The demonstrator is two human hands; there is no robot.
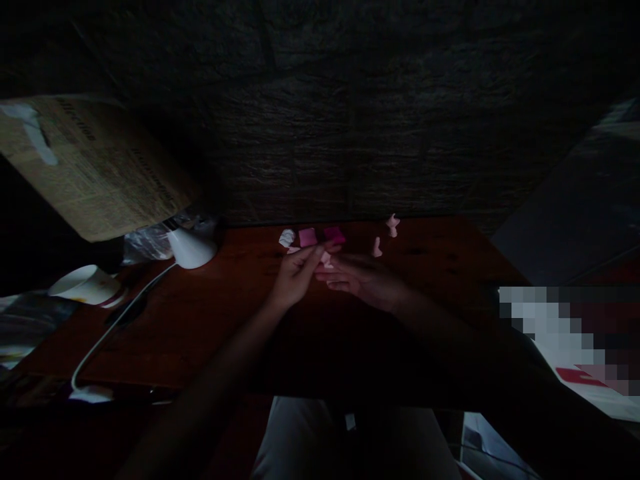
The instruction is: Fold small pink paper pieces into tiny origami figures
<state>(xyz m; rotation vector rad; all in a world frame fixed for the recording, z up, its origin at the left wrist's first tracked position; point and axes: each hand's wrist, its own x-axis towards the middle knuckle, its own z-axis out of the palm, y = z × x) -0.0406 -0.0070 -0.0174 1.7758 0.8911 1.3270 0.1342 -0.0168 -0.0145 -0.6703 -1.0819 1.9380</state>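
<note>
Head view, dim. Left hand [295, 270] and right hand [363, 280] meet over table [210, 313], fingertips pinching one small pink paper piece [326, 259] between them. Step looks like folding or creasing. Just beyond hands: white scrap [287, 237], pink square [307, 237], magenta square [334, 234]; two folded pink shapes [393, 225] beyond right hand. Lamp [193, 248] well left. Next move likely needs firm pinch, fine finger control.

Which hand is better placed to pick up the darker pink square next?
Probably the right hand: the darker pink square lies just beyond its fingers, while the left hand pinches a small pale piece.
</note>
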